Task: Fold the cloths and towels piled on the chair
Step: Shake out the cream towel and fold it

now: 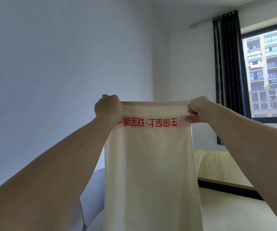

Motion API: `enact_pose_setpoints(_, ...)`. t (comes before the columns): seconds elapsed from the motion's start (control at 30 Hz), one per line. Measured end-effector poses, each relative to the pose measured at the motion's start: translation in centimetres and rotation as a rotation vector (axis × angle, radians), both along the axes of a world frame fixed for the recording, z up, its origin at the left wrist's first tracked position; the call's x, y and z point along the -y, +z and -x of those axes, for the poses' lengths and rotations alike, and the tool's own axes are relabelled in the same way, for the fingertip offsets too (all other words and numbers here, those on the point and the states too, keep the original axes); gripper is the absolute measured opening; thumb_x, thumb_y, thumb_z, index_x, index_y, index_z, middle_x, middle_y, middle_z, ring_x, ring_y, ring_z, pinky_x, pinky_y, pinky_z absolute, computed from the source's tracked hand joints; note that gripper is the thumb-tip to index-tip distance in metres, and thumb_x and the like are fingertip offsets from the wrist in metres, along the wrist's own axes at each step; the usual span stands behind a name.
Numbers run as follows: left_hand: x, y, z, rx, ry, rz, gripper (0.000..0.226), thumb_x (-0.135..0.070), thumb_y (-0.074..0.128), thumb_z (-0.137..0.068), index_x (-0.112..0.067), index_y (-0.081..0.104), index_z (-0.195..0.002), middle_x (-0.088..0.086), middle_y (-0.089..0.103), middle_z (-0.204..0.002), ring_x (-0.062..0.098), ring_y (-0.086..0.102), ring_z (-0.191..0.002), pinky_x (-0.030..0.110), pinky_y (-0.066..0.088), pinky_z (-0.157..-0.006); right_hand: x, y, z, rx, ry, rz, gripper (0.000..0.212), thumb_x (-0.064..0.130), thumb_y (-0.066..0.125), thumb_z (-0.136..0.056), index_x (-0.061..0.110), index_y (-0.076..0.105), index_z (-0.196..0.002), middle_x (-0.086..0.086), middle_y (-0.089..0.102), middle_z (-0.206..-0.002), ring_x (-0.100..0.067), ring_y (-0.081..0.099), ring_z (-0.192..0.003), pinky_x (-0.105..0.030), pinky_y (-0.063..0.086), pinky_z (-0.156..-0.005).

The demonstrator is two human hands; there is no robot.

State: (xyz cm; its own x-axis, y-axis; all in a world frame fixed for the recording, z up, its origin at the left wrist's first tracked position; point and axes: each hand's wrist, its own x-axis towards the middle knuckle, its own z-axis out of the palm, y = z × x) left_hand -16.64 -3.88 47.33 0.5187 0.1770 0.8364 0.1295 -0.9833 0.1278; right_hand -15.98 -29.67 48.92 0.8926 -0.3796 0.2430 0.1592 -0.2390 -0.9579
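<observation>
A cream towel (149, 164) with a band of red characters near its top hangs straight down in front of me, stretched flat between both hands at chest height. My left hand (108, 109) grips the towel's top left corner in a fist. My right hand (197, 110) pinches the top right corner, fingers curled round the hem. The towel's lower end runs out of the frame. The chair and the pile of cloths are hidden from view.
A pale blue-grey padded piece of furniture (92, 197) shows behind the towel at lower left. A light wooden surface with a dark edge (221, 172) lies to the right. Behind it are a dark curtain (228, 64) and a window (271, 72). White walls fill the rest.
</observation>
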Motion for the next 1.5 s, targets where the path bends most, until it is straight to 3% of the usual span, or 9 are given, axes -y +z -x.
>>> enact_pose_setpoints(0.33,-2.2,1.1,-4.0,0.307,-0.564,0.538,0.024,-0.006,0.035,-0.089,-0.008,0.057,-0.099,0.003,0.057,-0.095,0.021,0.052,-0.085,0.030,0.038,-0.068,-2.1,-1.6,-4.1,0.360,0.182,-0.190,0.016,0.019,0.042,-0.101,0.017,0.055,-0.110,-0.009,0.063,-0.115,-0.023,0.060,-0.109,-0.035,0.047,-0.091)
enact_pose_setpoints(0.57,-2.5,-0.3,-0.4,0.262,-0.572,0.538,0.016,-0.007,0.033,-0.084,-0.009,0.049,-0.083,0.006,0.051,-0.089,0.018,0.043,-0.071,0.026,0.033,-0.054,-2.9,-2.8,-1.7,0.402,-0.019,-0.106,0.031,0.022,0.035,-0.099,0.008,0.052,-0.121,-0.003,0.052,-0.108,-0.019,0.053,-0.087,-0.031,0.049,-0.082)
enact_pose_setpoints(0.77,-1.8,-7.2,2.1,0.045,-0.374,0.671,0.013,-0.010,0.041,-0.088,-0.007,0.048,-0.078,0.008,0.044,-0.084,0.029,0.038,-0.093,0.039,0.040,-0.082,-3.2,-8.8,0.4,0.122,-0.147,0.086,0.042,0.015,0.032,-0.096,0.001,0.043,-0.134,-0.014,0.049,-0.130,-0.028,0.050,-0.115,-0.036,0.044,-0.096)
enact_pose_setpoints(0.9,-1.6,-14.3,3.0,-0.192,-0.330,0.742,0.020,-0.020,0.040,-0.082,-0.010,0.042,-0.065,0.004,0.045,-0.068,0.024,0.042,-0.067,0.030,0.035,-0.058,-3.2,-16.5,1.1,-0.052,-0.143,0.361,0.040,0.005,0.030,-0.094,0.000,0.050,-0.128,-0.016,0.052,-0.128,-0.028,0.051,-0.108,-0.033,0.044,-0.086)
enact_pose_setpoints(1.07,-1.9,-24.2,3.9,-0.796,-0.334,0.674,0.025,-0.013,0.040,-0.089,-0.002,0.063,-0.092,0.003,0.062,-0.106,0.034,0.059,-0.095,0.039,0.047,-0.080,-3.6,-27.0,0.1,-0.472,0.043,0.858,0.038,0.010,0.033,-0.100,-0.001,0.046,-0.134,-0.017,0.050,-0.134,-0.030,0.051,-0.118,-0.035,0.043,-0.097)
enact_pose_setpoints(1.1,-2.0,-26.1,4.1,-0.976,-0.362,0.620,0.022,-0.005,0.040,-0.085,0.001,0.061,-0.082,0.035,0.051,-0.102,0.033,0.059,-0.080,0.038,0.047,-0.069,-3.8,-29.2,0.3,-0.545,0.093,0.920,0.037,0.010,0.032,-0.101,-0.001,0.045,-0.134,-0.016,0.049,-0.136,-0.028,0.051,-0.118,-0.034,0.042,-0.098)
enact_pose_setpoints(1.23,-3.3,-34.1,3.3,-1.416,-0.292,0.567,0.013,-0.003,0.038,-0.072,-0.013,0.044,-0.077,0.003,0.035,-0.054,0.013,0.027,-0.038,0.022,0.023,-0.041,-3.6,-37.7,-0.7,-0.822,0.207,1.027,0.042,0.009,0.032,-0.099,0.003,0.039,-0.140,-0.014,0.045,-0.142,-0.028,0.048,-0.125,-0.034,0.041,-0.098)
enact_pose_setpoints(1.37,-4.1,-39.7,-1.1,-1.356,-0.255,0.529,0.037,-0.012,0.041,-0.086,-0.001,0.063,-0.114,0.018,0.064,-0.117,0.023,0.064,-0.088,0.035,0.049,-0.075,-3.8,-42.3,-3.7,-0.963,0.268,0.911,0.016,0.007,0.039,-0.096,0.005,0.050,-0.085,-0.013,0.058,-0.110,-0.029,0.056,-0.119,-0.030,0.048,-0.091)
enact_pose_setpoints(1.5,-5.7,-42.6,-8.3,-1.144,-0.267,0.419,0.028,-0.028,0.039,-0.091,-0.014,0.061,-0.080,0.010,0.067,-0.105,0.022,0.059,-0.082,0.028,0.040,-0.061,-3.6,-44.0,-9.4,-0.809,0.110,0.559,0.014,0.006,0.042,-0.090,0.000,0.054,-0.085,-0.019,0.063,-0.103,-0.035,0.065,-0.093,-0.042,0.056,-0.083)
